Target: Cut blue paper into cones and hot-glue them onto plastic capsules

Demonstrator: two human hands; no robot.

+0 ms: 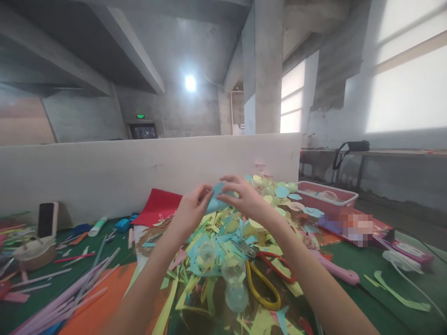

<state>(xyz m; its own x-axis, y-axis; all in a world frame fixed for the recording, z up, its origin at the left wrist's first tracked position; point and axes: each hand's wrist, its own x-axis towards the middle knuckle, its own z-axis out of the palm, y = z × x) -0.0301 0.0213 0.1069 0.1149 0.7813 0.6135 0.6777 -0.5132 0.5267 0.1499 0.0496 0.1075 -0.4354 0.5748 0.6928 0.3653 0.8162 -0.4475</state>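
A light-blue piece of paper (215,201) is held up between my two hands, above a heap of paper scraps. My left hand (195,204) pinches its left edge between thumb and fingers. From the right, my right hand (242,195) grips it with fingers bent over the top and side. Part of the sheet is hidden behind the fingers. Below lie scissors with one yellow handle (263,291) and one red handle (277,267), their blades partly under scraps. Clear plastic balls (234,281) rest near the scissors.
Pink craft strips (77,293) lie at left, near a phone (48,219) propped upright. Red paper (157,204) leans by the white partition (104,177). At right are a pink basket (326,197) and a pink-handled corded tool (337,269).
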